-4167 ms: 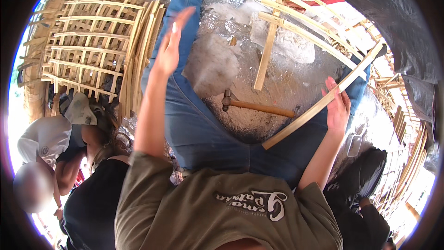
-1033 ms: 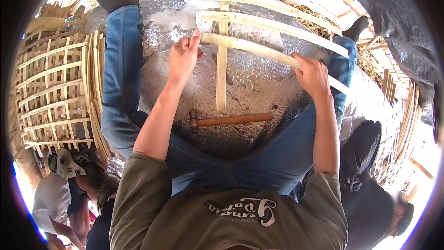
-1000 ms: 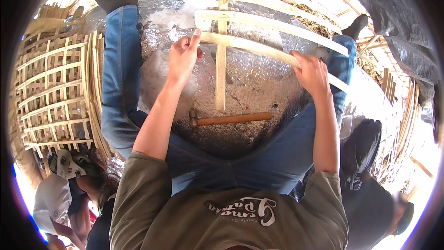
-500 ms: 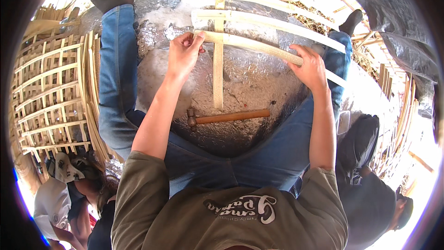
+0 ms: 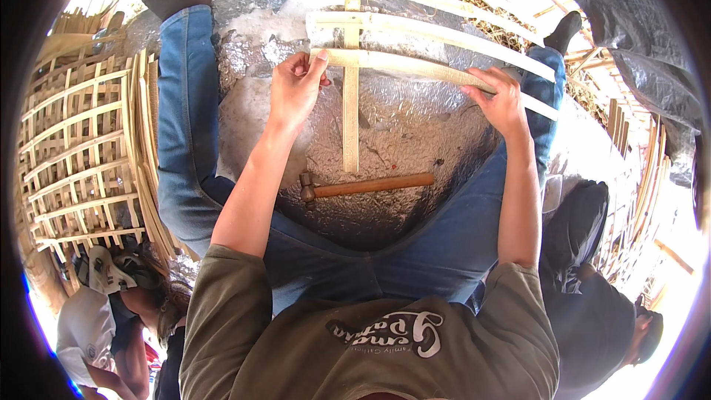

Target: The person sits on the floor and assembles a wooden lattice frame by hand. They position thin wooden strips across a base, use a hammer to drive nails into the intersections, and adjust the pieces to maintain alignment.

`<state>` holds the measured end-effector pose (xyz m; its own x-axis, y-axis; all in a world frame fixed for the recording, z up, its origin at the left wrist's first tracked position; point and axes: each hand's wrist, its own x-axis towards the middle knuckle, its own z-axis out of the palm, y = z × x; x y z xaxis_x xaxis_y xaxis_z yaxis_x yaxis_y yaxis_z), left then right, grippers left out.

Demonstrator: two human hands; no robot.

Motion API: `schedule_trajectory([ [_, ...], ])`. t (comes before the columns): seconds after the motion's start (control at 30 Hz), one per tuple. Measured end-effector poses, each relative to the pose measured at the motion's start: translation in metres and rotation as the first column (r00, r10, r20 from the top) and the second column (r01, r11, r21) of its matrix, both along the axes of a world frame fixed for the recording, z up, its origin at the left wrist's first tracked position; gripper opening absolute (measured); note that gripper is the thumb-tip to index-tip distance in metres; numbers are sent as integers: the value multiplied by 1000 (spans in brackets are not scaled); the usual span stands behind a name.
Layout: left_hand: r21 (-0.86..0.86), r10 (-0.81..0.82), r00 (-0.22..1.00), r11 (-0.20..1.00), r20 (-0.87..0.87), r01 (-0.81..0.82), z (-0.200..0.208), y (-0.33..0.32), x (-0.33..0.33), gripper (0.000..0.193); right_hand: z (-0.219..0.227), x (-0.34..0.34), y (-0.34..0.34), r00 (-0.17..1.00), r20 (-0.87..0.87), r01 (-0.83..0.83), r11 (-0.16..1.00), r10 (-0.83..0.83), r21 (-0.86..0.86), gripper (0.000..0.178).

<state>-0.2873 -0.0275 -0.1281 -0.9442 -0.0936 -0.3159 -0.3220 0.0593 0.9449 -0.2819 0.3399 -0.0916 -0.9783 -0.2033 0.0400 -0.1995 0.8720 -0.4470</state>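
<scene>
Silvery foil floor (image 5: pixel 400 141), hands (image 5: pixel 295 89) gripping bamboo slat (image 5: pixel 415 67), hammer (image 5: pixel 366 187) nearby

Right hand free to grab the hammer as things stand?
Probably not yet: the right hand grips the slat. The hammer lies bare on the ground between the legs, nothing over it, so letting go would clear the way.

Left hand (image 5: pixel 295 89) pinches the near end of a bamboo slat (image 5: pixel 415 68); right hand (image 5: pixel 502 98) grips the same slat further along, where it crosses an upright strip (image 5: pixel 351 115). Two more slats (image 5: pixel 437 30) lie parallel beyond it. Hammer (image 5: pixel 363 186) lies on the foil-covered ground (image 5: pixel 415 141) between the jeans-clad legs; finished lattice panels (image 5: pixel 81 148) stacked at left.
</scene>
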Motion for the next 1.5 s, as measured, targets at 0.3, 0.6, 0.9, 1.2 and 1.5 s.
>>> schedule_trajectory([
  [0.3,46,46,999,998,-6,-46,1,4,2,41,-10,-1,5,997,54,49,999,-48,-18,43],
  [0.6,63,-7,999,998,33,5,-4,-1,3,32,-9,0,8,995,75,61,998,-60,-2,44],
  [0.9,65,-1,999,998,32,-1,-3,1,4,32,-19,0,14,1000,11,15,1000,-15,25,44],
  [1.2,64,-11,1000,998,6,11,-3,0,4,33,-10,0,8,999,40,20,1000,-19,-16,43],
  [1.5,110,43,999,993,-26,-40,-2,2,5,38,-6,0,4,1000,-3,-26,998,26,-59,40],
])
